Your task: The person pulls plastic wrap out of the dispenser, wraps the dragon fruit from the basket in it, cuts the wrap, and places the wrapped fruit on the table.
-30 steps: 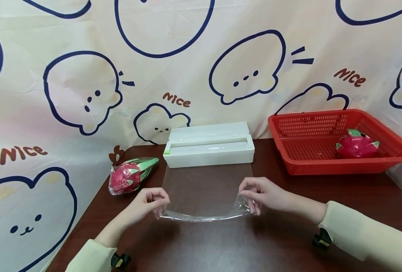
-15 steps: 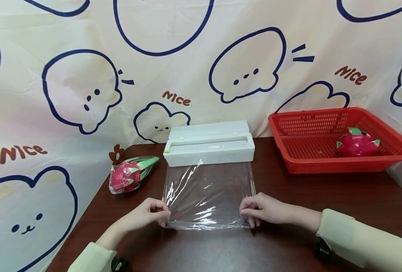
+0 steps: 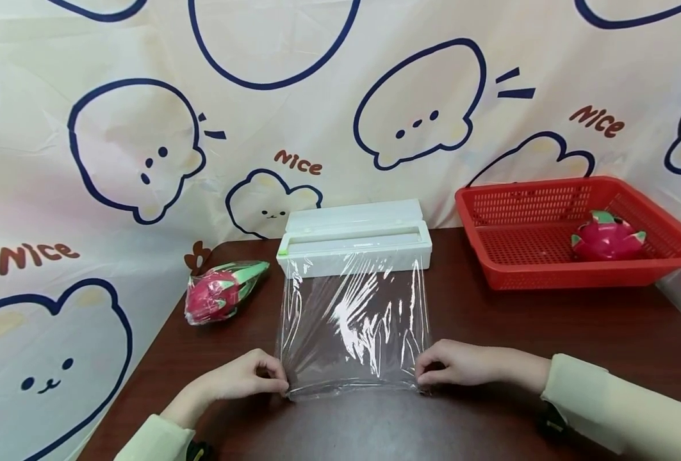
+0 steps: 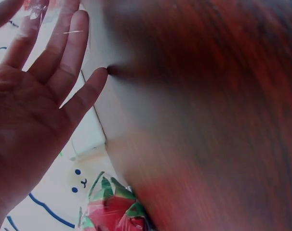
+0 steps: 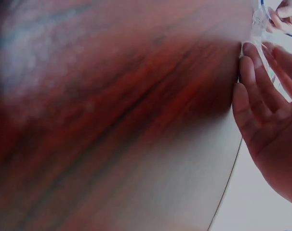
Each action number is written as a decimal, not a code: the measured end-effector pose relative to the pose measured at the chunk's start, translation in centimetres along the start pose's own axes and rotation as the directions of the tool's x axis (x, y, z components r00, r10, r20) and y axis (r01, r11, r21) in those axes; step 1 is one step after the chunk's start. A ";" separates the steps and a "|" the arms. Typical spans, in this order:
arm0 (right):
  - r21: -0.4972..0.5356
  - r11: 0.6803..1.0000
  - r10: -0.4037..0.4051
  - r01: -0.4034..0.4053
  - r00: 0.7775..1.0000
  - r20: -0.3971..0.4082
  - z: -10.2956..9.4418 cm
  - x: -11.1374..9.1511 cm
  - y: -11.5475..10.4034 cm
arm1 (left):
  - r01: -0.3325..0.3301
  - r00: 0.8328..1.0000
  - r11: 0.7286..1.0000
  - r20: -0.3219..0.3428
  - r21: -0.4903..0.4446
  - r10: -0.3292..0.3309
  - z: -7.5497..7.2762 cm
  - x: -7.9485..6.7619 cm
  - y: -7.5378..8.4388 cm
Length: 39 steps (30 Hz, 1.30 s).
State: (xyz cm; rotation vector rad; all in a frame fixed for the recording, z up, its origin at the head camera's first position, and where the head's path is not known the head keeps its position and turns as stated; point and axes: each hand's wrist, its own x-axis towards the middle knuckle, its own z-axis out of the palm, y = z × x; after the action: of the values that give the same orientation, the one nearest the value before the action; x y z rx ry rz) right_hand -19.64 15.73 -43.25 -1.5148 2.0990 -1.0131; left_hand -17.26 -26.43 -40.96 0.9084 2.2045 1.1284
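Observation:
A sheet of clear plastic wrap [image 3: 357, 326] stretches from a white dispenser box [image 3: 357, 264] toward the person, wrinkled and shiny. My left hand [image 3: 242, 378] pinches its near left corner between thumb and fingers. At the near right corner my right hand [image 3: 461, 363] pinches it the same way. Both hands are low, close to the table. In the left wrist view the left hand [image 4: 37, 82] shows its palm, with a bit of film by the fingertips. The right hand [image 5: 271, 110] in the right wrist view has its lower fingertips at the tabletop.
A film-wrapped dragon fruit [image 3: 219, 293] lies left of the box on the dark wooden table [image 3: 352, 435]. At the back right stands a red plastic basket [image 3: 525, 275] with an unwrapped dragon fruit [image 3: 608, 238] inside. A cartoon-printed cloth [image 3: 328, 128] hangs behind.
Both hands have moved toward the person and lower, drawing the plastic wrap further out of the box. The sheet has become longer and now catches bright reflections.

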 end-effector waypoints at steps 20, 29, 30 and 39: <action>-0.069 0.998 0.002 0.007 0.990 0.139 -1.2 -1.2 -1.2 | -0.054 0.996 0.988 0.083 0.143 0.043 -0.1 -0.8 -0.3; -0.058 0.998 0.020 -0.013 0.992 0.121 -1.2 -1.4 -1.5 | 0.077 0.997 0.983 -0.004 0.169 -0.077 0.3 -0.5 0.4; -0.063 0.998 0.017 -0.009 0.993 0.118 -1.2 -1.4 -1.5 | 0.087 0.996 0.979 -0.015 0.184 -0.086 0.4 -0.3 0.4; -0.082 0.997 0.003 0.004 0.996 0.088 -1.1 -1.7 -1.4 | 0.054 0.998 0.939 -0.044 0.341 -0.041 1.2 0.0 0.4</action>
State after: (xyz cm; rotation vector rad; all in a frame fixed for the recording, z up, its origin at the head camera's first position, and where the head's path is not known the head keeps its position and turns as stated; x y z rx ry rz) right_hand -18.82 17.41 -41.64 -1.5695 2.1023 -0.8543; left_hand -16.33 -25.63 -41.28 0.9722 2.4864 0.7542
